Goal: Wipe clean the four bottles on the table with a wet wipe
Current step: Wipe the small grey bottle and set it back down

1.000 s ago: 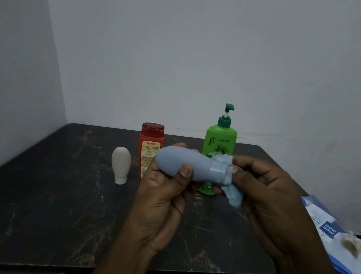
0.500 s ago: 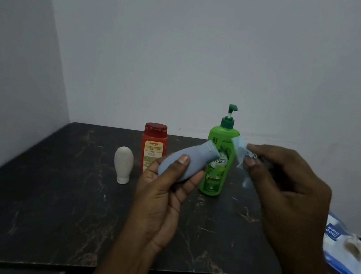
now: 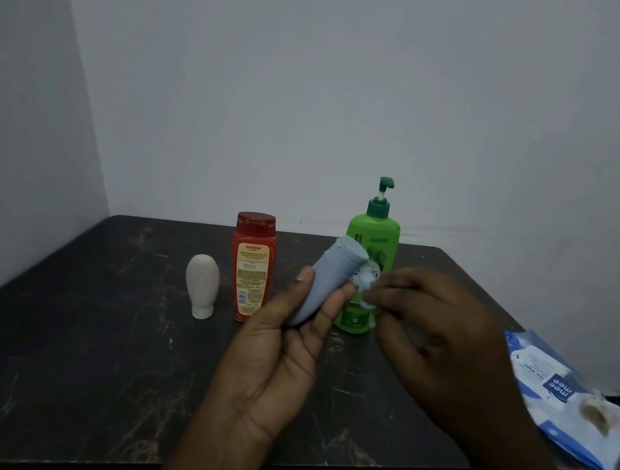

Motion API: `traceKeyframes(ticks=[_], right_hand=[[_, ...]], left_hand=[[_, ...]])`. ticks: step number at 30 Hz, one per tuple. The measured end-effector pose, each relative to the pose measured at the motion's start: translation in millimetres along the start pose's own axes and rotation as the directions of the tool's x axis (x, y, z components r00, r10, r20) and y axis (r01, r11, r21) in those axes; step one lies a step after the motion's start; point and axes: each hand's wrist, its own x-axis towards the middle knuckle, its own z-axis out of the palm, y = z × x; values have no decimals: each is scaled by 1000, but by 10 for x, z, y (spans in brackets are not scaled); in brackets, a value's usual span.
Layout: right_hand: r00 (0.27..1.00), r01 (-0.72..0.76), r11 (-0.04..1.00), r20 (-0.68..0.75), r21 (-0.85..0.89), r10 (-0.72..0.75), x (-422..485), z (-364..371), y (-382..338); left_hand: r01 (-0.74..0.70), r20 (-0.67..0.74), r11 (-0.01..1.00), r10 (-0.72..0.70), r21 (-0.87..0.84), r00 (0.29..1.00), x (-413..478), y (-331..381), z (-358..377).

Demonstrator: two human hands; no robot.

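Left hand (image 3: 275, 356) is gripping the grey bottle (image 3: 327, 279), tilted, above the desk (image 3: 77, 339); right hand (image 3: 438, 338) is pinching the wet wipe (image 3: 366, 291) just beside its upper end. Wiping is under way; the next move is probably calling for turning the bottle.

Table (image 3: 57, 336), left to right: small bottle (image 3: 201, 284), flip-cap bottle (image 3: 251, 270), pump bottle (image 3: 375, 241); wipe pack (image 3: 559, 399) at right edge. Held tube (image 3: 327, 279) before pump bottle, wet wipe (image 3: 367, 285) just right of tube.

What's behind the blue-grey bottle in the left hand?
The green pump bottle, upright on the table; the blue-grey bottle, wipe and right hand cover its middle.
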Motion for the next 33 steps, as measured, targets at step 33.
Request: traceKeyframes(ticks=[33], right_hand=[[997, -52, 996, -51, 75, 56, 39, -154, -73]], left_hand=[[-10, 61, 954, -8, 298, 998, -83, 38, 53]])
